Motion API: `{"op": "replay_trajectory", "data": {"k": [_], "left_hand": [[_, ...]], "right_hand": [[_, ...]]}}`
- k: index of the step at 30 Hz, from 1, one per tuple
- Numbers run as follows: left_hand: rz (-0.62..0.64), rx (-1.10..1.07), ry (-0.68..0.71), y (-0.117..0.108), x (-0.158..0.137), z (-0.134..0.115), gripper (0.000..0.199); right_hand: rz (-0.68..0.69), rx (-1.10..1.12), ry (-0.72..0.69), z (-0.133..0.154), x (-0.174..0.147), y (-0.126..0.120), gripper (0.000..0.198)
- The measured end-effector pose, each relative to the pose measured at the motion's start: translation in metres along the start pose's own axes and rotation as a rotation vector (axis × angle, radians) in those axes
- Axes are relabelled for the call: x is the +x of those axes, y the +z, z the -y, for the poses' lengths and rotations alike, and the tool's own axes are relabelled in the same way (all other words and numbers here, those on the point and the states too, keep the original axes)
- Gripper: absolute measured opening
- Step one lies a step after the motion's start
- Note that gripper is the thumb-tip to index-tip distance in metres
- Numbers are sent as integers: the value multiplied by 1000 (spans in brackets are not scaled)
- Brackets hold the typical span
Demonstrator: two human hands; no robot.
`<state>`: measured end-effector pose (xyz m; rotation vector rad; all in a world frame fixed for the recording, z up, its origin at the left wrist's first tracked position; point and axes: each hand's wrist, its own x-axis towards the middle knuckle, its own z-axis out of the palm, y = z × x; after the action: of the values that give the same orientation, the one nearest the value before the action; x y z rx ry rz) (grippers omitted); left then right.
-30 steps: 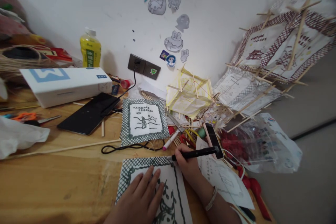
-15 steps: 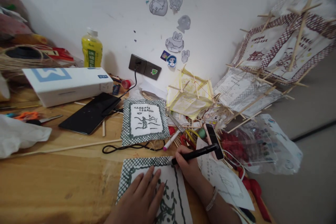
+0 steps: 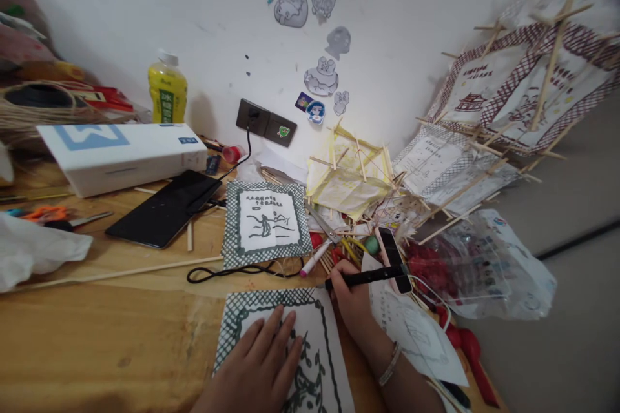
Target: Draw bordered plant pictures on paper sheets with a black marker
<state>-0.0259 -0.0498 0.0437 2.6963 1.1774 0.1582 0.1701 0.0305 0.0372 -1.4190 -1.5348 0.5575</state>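
Note:
My left hand (image 3: 261,358) lies flat with its fingers spread on a white sheet of paper (image 3: 334,348). The sheet bears a dark green crosshatched border along its top and left sides, a wavy inner frame and a leafy drawing partly under the hand. My right hand (image 3: 352,300) is closed around a black marker pen (image 3: 363,278), whose tip is at the sheet's top right corner. Behind the sheet lies a finished-looking drawing (image 3: 267,222) with a similar green border, and a black cord (image 3: 213,275) runs between the two.
A black tablet (image 3: 165,210), white box (image 3: 126,161) and yellow bottle (image 3: 168,87) stand left. Scissors (image 3: 323,224) and a phone (image 3: 393,251) lie behind my right hand. Stick-and-paper lanterns (image 3: 349,174) lean at the right, near a clear plastic bag (image 3: 504,271).
My right hand and the marker have shifted slightly right, toward the sheet's top right corner. My left hand stays on the paper.

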Motion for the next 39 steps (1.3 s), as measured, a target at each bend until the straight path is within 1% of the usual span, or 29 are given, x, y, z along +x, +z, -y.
{"op": "replay_trajectory", "data": {"k": [3, 7, 9, 12, 15, 18, 22, 24, 26, 29, 32, 36, 39], "left_hand": [[-2, -9, 6, 2, 1, 3, 62], [55, -54, 72, 2, 2, 8, 64], [54, -59, 71, 0, 2, 9, 64], [16, -57, 46, -4, -1, 9, 65], [33, -74, 71, -9, -3, 9, 67], [29, -72, 75, -10, -3, 10, 67], [18, -31, 47, -8, -3, 8, 68], [25, -27, 58, -7, -2, 8, 68], [29, -30, 65, -7, -2, 9, 67], [21, -47, 68, -8, -2, 10, 66], [15, -52, 68, -8, -2, 8, 65], [1, -27, 15, -8, -2, 4, 66], [24, -55, 53, -10, -3, 6, 66]], "right_hand": [[48, 61, 22, 3, -1, -1, 24], [160, 100, -10, 10, -2, -1, 22], [174, 84, -32, 12, -2, 0, 22], [93, 50, -45, 8, 0, 1, 23], [14, 33, -1, 0, 2, 0, 24], [-21, 14, 21, -5, 3, 0, 24], [-74, 15, 40, -1, 4, -1, 24], [-57, 55, 67, 2, 3, -2, 23], [-6, 111, 86, 5, 1, -2, 23], [88, 152, 71, 7, 0, -2, 24], [135, 135, 57, 5, 0, -2, 23], [120, 66, 30, 2, 2, -2, 22], [26, -45, -30, 1, 3, -3, 22]]}}
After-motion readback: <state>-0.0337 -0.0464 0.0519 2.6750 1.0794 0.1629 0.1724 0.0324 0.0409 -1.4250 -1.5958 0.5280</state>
